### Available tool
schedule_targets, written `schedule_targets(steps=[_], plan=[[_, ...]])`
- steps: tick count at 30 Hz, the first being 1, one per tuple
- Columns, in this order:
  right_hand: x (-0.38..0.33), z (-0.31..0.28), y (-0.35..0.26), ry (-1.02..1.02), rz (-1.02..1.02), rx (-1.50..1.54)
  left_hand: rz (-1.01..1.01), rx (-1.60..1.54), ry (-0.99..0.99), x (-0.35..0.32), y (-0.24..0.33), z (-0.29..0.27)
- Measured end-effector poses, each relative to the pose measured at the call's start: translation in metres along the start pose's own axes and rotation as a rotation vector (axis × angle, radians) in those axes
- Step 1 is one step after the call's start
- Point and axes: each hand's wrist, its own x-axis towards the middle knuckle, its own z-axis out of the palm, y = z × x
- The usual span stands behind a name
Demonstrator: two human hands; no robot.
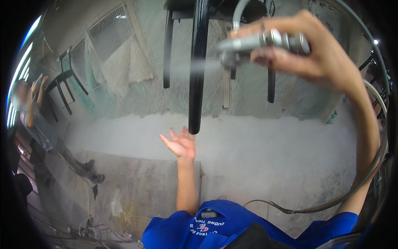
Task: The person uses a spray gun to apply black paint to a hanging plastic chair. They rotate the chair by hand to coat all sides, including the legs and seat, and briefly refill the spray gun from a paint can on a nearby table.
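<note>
Spray gun (pixel 246 43) near right, your right hand (pixel 321 56) curled around it, misting black leg (pixel 196 89); your left hand (pixel 182 146), fingers spread, at leg tip, contact unclear.

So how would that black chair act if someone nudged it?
The black chair might swing, as its legs appear to hang above the floor. Its nearest leg looks straight, probably stiff. Glossy and in the spray, it may feel slick.

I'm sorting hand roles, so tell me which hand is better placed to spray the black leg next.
The right hand, I'd judge: it grips the spray gun, and mist reaches the black leg. The left hand is open near its lower end.
</note>
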Motion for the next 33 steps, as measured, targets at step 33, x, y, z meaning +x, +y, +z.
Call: schedule_targets(steps=[33], plan=[[0.105,0.128,0.094,0.151,-0.079,-0.545,0.288,0.141,-0.479,-0.069,0.123,0.004]])
